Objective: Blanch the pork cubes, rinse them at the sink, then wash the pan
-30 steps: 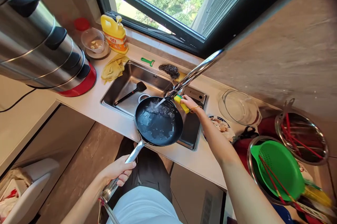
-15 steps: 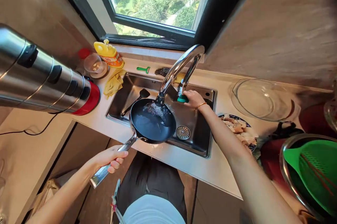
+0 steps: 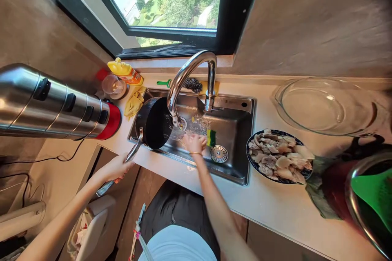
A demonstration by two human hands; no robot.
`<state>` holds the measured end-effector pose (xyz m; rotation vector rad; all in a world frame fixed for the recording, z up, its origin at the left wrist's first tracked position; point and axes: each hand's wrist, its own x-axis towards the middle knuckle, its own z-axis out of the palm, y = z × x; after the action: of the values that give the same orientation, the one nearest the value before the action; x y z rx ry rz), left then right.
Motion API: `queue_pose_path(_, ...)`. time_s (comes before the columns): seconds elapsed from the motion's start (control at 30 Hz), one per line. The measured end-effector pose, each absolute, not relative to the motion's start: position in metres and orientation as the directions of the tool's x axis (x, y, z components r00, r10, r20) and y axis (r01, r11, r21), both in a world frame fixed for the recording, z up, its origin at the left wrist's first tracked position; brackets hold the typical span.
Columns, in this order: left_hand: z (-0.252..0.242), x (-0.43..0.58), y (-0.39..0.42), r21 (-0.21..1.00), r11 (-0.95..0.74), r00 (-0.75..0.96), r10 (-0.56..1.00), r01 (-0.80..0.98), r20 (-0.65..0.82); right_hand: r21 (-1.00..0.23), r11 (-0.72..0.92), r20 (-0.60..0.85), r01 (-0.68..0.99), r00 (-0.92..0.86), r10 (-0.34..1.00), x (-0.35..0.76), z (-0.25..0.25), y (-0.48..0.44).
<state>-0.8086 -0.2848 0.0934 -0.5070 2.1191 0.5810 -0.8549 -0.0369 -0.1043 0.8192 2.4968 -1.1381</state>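
Note:
My left hand (image 3: 115,168) grips the metal handle of a black frying pan (image 3: 154,123), which is tipped steeply on its side over the left part of the steel sink (image 3: 232,130). My right hand (image 3: 194,143) is over the middle of the sink and holds a yellow-and-green sponge (image 3: 210,137), just right of the pan. The curved tap (image 3: 186,75) arches above the pan's rim, its spout just above my right hand.
A patterned plate of sliced food (image 3: 280,157) sits right of the sink, a glass bowl (image 3: 321,105) behind it. A steel pot stack (image 3: 55,105) fills the left counter. Yellow bottle (image 3: 124,71), yellow gloves (image 3: 134,101), steel scourer (image 3: 192,85) line the sink's back-left.
The pan went from level under the tap to tipped on its side. My right hand left the tap's base and came down into the sink with the sponge. The view shifted right.

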Motion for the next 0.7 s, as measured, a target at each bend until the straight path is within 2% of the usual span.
queue_pose_path(0.03, 0.093, -0.809, -0.285, 0.204, 0.821, -0.560, -0.162, -0.533, -0.812, -0.659, 0.406, -0.574, 0.633, -0.772, 0.272, -0.845, -0.096, -0.068)
queue_pose_path(0.1, 0.094, -0.809, -0.282, 0.166, 0.846, -0.574, -0.188, -0.507, -0.797, -0.718, 0.066, -0.696, 0.693, -0.712, -0.094, -0.826, -0.074, -0.131)
queue_pose_path(0.13, 0.095, -0.808, -0.280, 0.141, 0.862, -0.580, -0.199, -0.487, -0.790, -0.682, -0.126, -0.663, 0.721, -0.681, -0.311, -0.817, -0.062, -0.160)
queue_pose_path(0.17, 0.096, -0.808, -0.277, 0.109, 0.879, -0.585, -0.212, -0.464, -0.783, -0.618, -0.296, -0.568, 0.728, -0.674, -0.472, -0.809, -0.050, -0.185)
queue_pose_path(0.2, 0.097, -0.807, -0.275, 0.073, 0.895, -0.587, -0.225, -0.440, -0.778, -0.540, -0.403, -0.502, 0.739, -0.667, -0.550, -0.801, -0.039, -0.205)
queue_pose_path(0.27, 0.096, -0.803, -0.270, -0.001, 0.920, -0.599, -0.255, -0.391, -0.759, -0.415, -0.513, -0.438, 0.751, -0.659, -0.611, -0.791, -0.022, -0.230)
queue_pose_path(0.33, 0.092, -0.796, -0.268, -0.059, 0.939, -0.642, -0.276, -0.338, -0.715, -0.325, -0.559, -0.441, 0.763, -0.645, -0.624, -0.785, -0.010, -0.237)
queue_pose_path(0.43, 0.086, -0.780, -0.271, -0.158, 0.958, -0.737, -0.285, -0.239, -0.613, -0.245, -0.582, -0.455, 0.775, -0.622, -0.637, -0.780, 0.001, -0.233)
queue_pose_path(0.57, 0.086, -0.754, -0.281, -0.289, 0.941, -0.796, -0.310, -0.178, -0.520, -0.316, -0.539, -0.436, 0.781, -0.624, -0.648, -0.771, 0.015, -0.237)
queue_pose_path(0.7, 0.097, -0.737, -0.295, -0.311, 0.933, -0.845, -0.309, -0.181, -0.436, -0.436, -0.581, -0.319, 0.687, -0.722, -0.614, -0.763, 0.027, -0.258)
